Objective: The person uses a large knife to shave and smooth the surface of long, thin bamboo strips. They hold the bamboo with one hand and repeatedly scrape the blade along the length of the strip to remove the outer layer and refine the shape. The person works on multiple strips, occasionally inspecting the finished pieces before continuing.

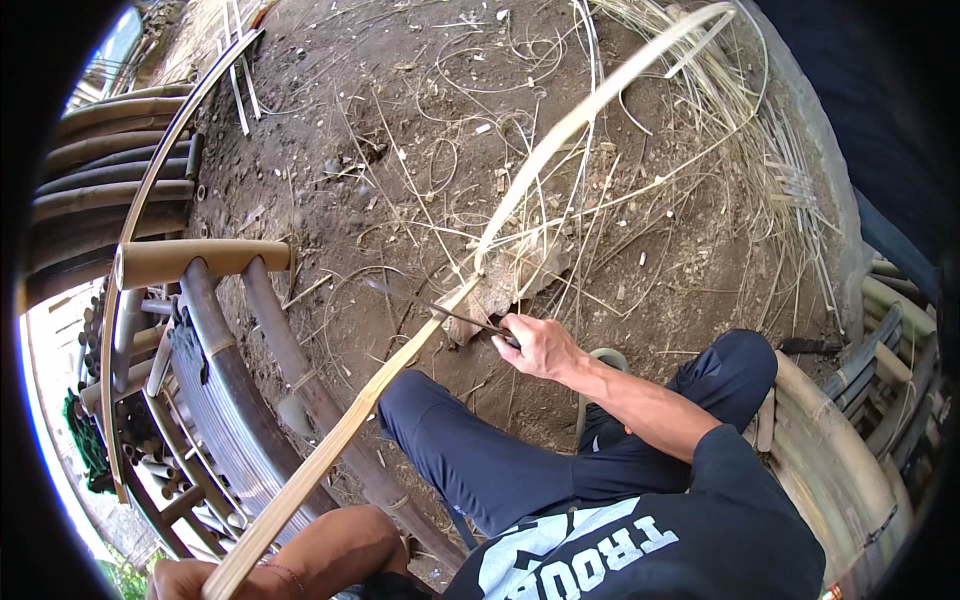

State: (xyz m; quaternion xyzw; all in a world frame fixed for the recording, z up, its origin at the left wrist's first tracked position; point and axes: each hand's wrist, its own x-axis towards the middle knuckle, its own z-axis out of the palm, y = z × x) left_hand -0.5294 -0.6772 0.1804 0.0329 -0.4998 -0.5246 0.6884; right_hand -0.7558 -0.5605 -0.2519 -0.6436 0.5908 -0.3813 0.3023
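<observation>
- Far left: dark bamboo poles (110, 165) are lying stacked along the ground's left edge, with a pale, thick cut bamboo piece (205, 260) lying crosswise just below them.
- Under that, a bamboo frame (225, 400) of curved dark poles and thin slats is sitting at the lower left, just beside the person's left knee.
- Left hand (185, 580) is showing at the bottom edge, lower left, fingers closed around the near end of a long pale bamboo strip (400, 355). Full wrap, no gap visible.
- The strip is running diagonally up and right from that hand, over the left thigh, then splitting near mid-ground into a thinner upper length that is arcing toward the top right corner.
- Right hand (540, 345) is sitting just right of centre, fist closed tight on the handle of a dark knife (440, 308). The blade is pointing left and meeting the strip right at the split.
- Person is sitting, dark trousers, knees apart, right forearm reaching in from the lower right.
- Dirt ground (380, 90) is carrying loose shavings and curled slivers all over.
- Right side: a heap of thin pale splints (770, 170) is piling along the ground's right edge, more bamboo poles (890, 360) lying beyond it.
</observation>
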